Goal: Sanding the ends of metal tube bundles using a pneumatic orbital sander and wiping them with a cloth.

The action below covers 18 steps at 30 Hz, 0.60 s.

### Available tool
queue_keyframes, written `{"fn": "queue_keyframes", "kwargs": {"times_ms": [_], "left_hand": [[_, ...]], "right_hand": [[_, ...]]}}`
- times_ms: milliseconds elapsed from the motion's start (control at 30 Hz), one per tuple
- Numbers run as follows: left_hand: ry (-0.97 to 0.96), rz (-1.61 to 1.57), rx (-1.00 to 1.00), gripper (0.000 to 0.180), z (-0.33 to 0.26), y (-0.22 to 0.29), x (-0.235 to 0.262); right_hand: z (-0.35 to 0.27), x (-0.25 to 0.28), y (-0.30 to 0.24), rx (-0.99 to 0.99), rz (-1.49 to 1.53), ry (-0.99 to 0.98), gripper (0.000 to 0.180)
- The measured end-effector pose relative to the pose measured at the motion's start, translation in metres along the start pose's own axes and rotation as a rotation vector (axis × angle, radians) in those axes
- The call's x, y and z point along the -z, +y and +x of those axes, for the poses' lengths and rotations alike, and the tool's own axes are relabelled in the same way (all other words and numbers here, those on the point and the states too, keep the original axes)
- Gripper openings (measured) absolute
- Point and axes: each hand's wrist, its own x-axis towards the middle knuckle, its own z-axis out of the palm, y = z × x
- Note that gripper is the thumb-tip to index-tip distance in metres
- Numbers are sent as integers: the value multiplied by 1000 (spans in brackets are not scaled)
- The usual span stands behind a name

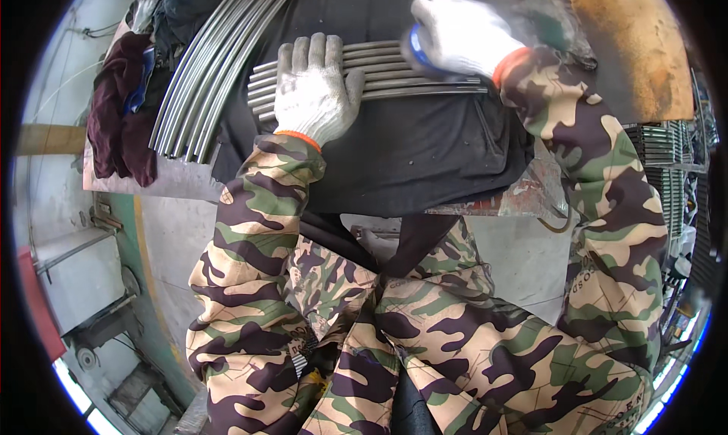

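Left hand [315,94] flat on metal rods [379,75], right hand [459,33] gripping tool

The left hand [315,86], in a white knit glove, lies flat over the row of grey metal rods [413,75], hiding their middle stretch. The right hand [459,33] covers most of a round blue-edged tool [415,48], so its kind cannot be told. The second bundle of curved grey rods [205,79] runs out under dark cloth at the top edge. The rusty orange surface [629,48] blurs toward the rim.
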Motion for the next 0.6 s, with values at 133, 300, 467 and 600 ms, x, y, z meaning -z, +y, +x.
{"fn": "queue_keyframes", "kwargs": {"times_ms": [133, 300, 467, 600], "left_hand": [[88, -11, -31, 52, -3, 4, -6], [58, -11, -6, 51, 2, 4, -3], [92, -105, -4, 51, 5, -10, -23], [185, -2, -42, 49, 8, -5, -17]], "right_hand": [[-24, 6, -11, 85, 35, -20, 28], [-12, 5, -10, 46, 30, 13, 26], [3, 6, -13, -23, 6, -71, 28], [-21, 12, -14, 87, 36, -59, 27]]}}
